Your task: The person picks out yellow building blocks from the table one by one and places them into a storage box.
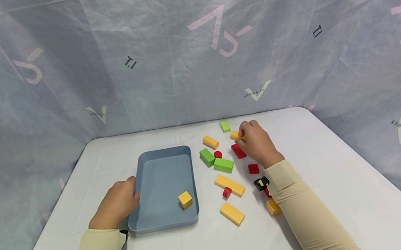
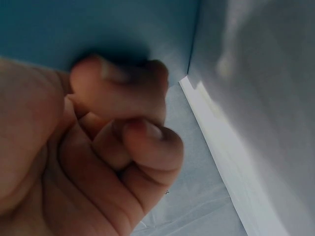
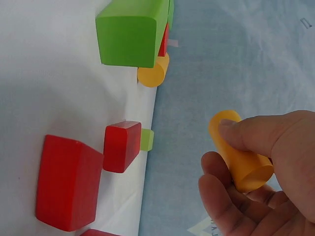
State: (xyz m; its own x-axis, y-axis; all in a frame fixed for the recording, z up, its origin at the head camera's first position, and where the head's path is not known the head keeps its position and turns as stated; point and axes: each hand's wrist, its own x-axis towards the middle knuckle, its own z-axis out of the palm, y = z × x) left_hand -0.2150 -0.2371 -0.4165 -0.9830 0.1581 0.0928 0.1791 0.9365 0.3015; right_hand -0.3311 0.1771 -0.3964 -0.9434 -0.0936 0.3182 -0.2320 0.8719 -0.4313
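Pinching yellow cylinder (image 3: 240,157) in right hand (image 1: 258,142), left hand (image 1: 116,203) touching blue tray (image 1: 167,222)

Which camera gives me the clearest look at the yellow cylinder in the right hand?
The right wrist view: the yellow cylinder fills the frame's lower right, pinched between thumb and fingers of the right hand. The head view shows only its end poking out of the hand's fingers, small and far off. The left wrist view does not show it.
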